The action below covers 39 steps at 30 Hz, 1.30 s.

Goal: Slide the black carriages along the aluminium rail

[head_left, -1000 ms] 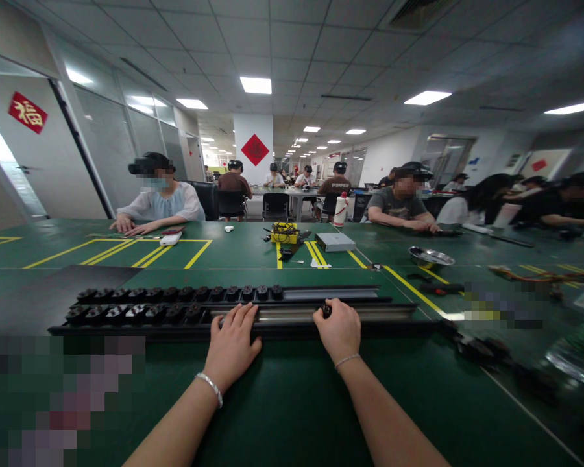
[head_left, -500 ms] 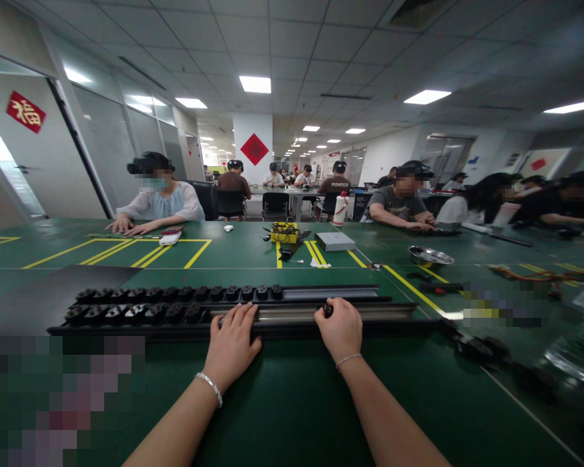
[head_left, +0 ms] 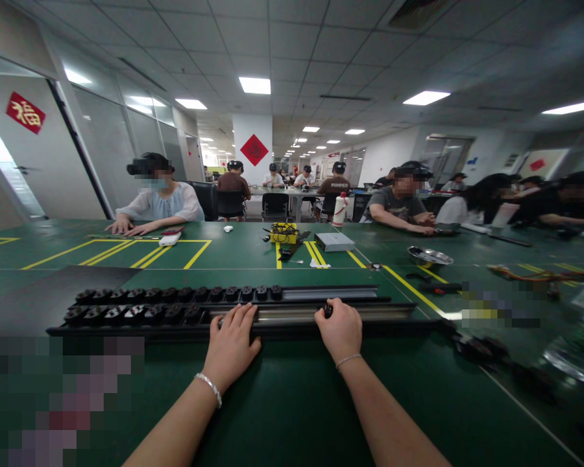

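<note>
Two long black track rails lie side by side across the green table. On the near rail (head_left: 287, 314), several black round socket modules (head_left: 154, 314) sit in a row at the left, and a bare metallic channel runs to the right. My left hand (head_left: 233, 334) rests on this rail beside the last module, fingers stretched out and thumb apart. My right hand (head_left: 341, 327) is closed around a small black socket module (head_left: 328, 309) over the bare channel; its lower part is hidden. Behind, the far rail (head_left: 328, 294) carries another row of modules.
Ahead are a yellow box (head_left: 283, 232) with tangled cables, a grey box (head_left: 335, 242) and a white bottle (head_left: 339, 211). A metal bowl (head_left: 431, 255) stands to the right, with black parts (head_left: 481, 348) nearer. Co-workers sit across the table (head_left: 394, 408).
</note>
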Available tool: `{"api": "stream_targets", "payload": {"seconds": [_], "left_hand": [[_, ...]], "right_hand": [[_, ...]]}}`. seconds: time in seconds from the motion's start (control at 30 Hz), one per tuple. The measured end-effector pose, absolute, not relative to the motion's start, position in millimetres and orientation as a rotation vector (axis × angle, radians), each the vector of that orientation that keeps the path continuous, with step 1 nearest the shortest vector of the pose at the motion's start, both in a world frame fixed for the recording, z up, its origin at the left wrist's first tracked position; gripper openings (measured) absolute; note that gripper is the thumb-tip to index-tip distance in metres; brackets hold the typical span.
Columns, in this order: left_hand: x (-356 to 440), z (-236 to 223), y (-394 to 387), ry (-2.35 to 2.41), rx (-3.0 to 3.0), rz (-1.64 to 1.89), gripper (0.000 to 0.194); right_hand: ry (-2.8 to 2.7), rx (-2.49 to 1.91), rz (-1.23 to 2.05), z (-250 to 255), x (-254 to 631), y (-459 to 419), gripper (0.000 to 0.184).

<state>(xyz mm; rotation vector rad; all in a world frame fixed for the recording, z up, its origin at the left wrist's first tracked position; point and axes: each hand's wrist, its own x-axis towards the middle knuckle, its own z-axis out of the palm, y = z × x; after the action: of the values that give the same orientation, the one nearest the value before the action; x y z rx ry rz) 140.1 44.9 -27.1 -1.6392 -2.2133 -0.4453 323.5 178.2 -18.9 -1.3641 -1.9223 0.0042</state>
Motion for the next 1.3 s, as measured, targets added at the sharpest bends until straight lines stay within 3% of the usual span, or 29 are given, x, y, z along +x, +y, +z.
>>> {"api": "stream_targets", "payload": {"seconds": [1.3], "left_hand": [[141.3,-24.6,44.4,-2.251,-1.651,-0.428,0.054]], "right_hand": [[-1.907,-1.318,-0.018,-26.3,329.1,183.1,0.024]]}}
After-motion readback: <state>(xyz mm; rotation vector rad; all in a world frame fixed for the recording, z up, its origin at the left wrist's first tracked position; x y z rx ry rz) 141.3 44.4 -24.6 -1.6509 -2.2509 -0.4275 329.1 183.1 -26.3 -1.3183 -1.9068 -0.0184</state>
